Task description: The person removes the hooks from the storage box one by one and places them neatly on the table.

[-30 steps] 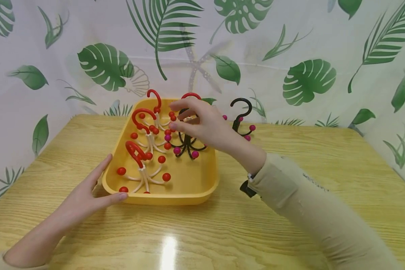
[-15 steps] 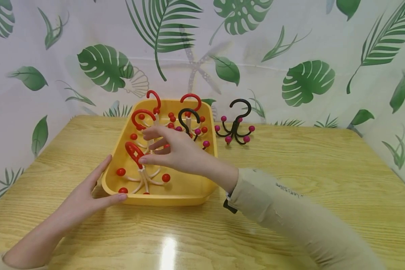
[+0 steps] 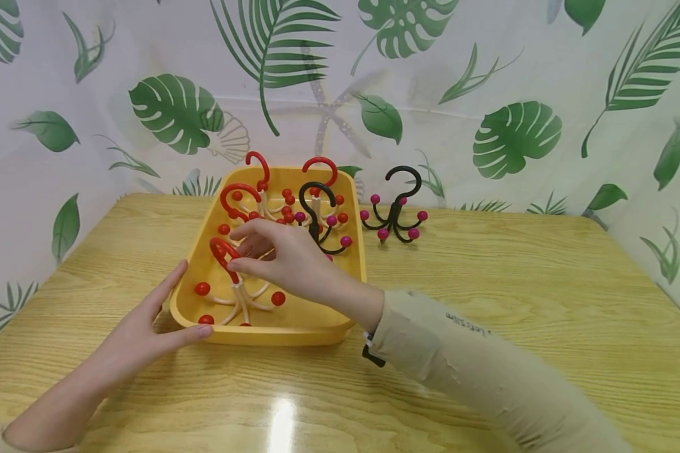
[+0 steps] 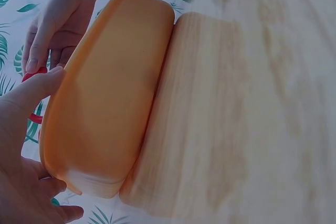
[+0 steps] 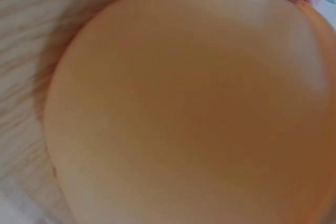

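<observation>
In the head view, a multi-arm hook hanger (image 3: 238, 296) with a red hook, pale arms and red ball tips stands near the front left of a yellow bin (image 3: 294, 333). My right hand (image 3: 294, 258) reaches over the bin, thumb and fingertips at that red hook with a gap between them; firm contact is unclear. My left hand (image 3: 133, 333) holds the bin's front left corner, thumb on the front rim and fingers along the left side. In the left wrist view, the right hand's fingertips (image 4: 32, 65) come close to the red hook.
Several more red-hook hangers (image 3: 260, 189) and a black one (image 3: 316, 233) with magenta tips stand in the bin. Another black hanger (image 3: 393, 217) stands on the wooden table (image 3: 515, 283), right of the bin. A leaf-patterned sheet (image 3: 430, 126) hangs behind.
My right hand has moved left and toward me from the black hanger in the bin, which it has let go, to the front red hook. My left hand stays on the corner.
</observation>
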Motion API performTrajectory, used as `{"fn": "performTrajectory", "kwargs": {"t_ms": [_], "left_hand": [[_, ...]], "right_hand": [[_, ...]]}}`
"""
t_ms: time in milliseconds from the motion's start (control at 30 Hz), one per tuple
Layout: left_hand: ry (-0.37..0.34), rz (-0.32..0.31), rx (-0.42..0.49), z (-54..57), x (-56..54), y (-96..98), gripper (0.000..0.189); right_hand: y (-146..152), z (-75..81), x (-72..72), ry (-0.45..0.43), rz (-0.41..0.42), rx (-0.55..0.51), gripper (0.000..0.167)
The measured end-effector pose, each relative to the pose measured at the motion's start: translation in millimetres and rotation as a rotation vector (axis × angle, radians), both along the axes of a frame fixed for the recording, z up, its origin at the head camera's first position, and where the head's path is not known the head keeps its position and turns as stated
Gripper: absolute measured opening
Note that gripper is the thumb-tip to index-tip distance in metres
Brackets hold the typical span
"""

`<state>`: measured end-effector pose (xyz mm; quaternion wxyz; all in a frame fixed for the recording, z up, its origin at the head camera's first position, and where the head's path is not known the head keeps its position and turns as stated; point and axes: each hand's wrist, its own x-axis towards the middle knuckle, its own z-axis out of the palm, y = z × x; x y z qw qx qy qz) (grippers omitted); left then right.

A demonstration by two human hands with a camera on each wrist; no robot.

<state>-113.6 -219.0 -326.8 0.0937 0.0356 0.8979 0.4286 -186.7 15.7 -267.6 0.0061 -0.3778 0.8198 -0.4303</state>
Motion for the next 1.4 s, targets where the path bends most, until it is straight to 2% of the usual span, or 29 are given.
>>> {"fn": "performTrajectory", "kwargs": {"t_ms": [200, 400, 600, 733, 967, 1167, 1400], "left_hand": [[-0.006, 0.0, -0.006, -0.3, 0.0, -0.7, 0.102], [0.002, -0.002, -0.004, 0.3, 0.4, 0.0, 0.102], [0.016, -0.006, 0.005, 0.7, 1.2, 0.4, 0.102], [0.012, -0.005, 0.007, 0.7, 1.1, 0.8, 0.103], [0.014, 0.002, 0.005, 0.9, 0.9, 0.7, 0.103], [0.028, -0.004, 0.009, 1.0, 1.3, -0.4, 0.103], [0.024, -0.006, -0.002, 0.9, 0.1, 0.1, 0.103]], "right_hand": [[-3, -0.4, -0.8, 0.022, -0.004, -0.005, 0.011], [-3, -1.8, 0.7, 0.03, -0.009, -0.025, 0.009], [4, 1.7, 1.0, 0.029, -0.021, -0.093, 0.012], [13, 13.4, 1.7, 0.009, -0.03, -0.14, 0.012], [36, 45.7, 4.2, -0.002, -0.055, -0.249, 0.014], [60, 66.7, 6.3, 0.032, -0.128, -0.29, 0.015], [89, 81.3, 9.5, 0.101, -0.206, -0.322, 0.017]]}}
